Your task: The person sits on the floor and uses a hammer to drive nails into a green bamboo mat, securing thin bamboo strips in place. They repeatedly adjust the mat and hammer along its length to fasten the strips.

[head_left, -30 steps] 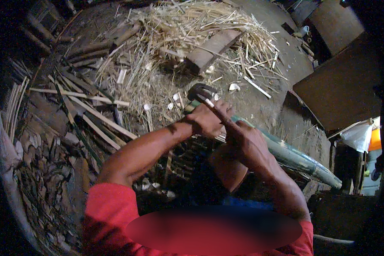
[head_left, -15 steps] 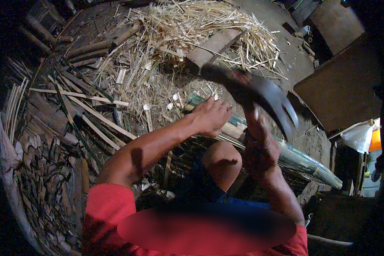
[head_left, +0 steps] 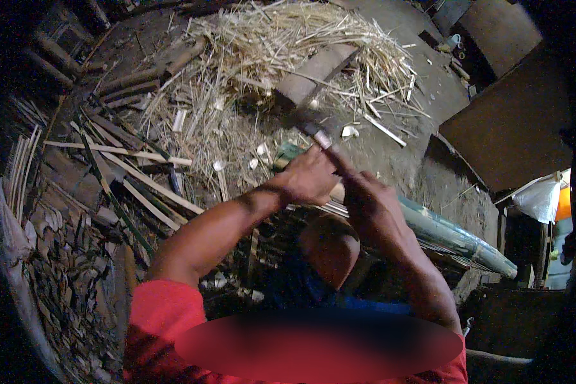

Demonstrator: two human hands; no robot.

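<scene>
A thick green bamboo pole [head_left: 445,230] slants from the middle of the view down to the right. My left hand [head_left: 308,178] is closed over the pole near its far left end, with the fingers curled. My right hand [head_left: 371,201] grips the handle of a claw hammer [head_left: 325,142], just right of my left hand. The hammer is lowered over the pole's far end, its head dark and smeared by motion. Whether it touches anything there cannot be made out. My bent knee [head_left: 331,249] is below the hands.
A heap of pale bamboo shavings [head_left: 288,29] lies at the back, with a wooden block [head_left: 317,73] on it. Split bamboo strips [head_left: 150,185] lie at left, above dark scraps [head_left: 64,275]. A brown board [head_left: 502,134] and a white plastic bag [head_left: 536,203] are at right.
My right hand has swung the hammer down and to the left, from raised near the camera to low beside my left hand. My left hand has stayed about where it was.
</scene>
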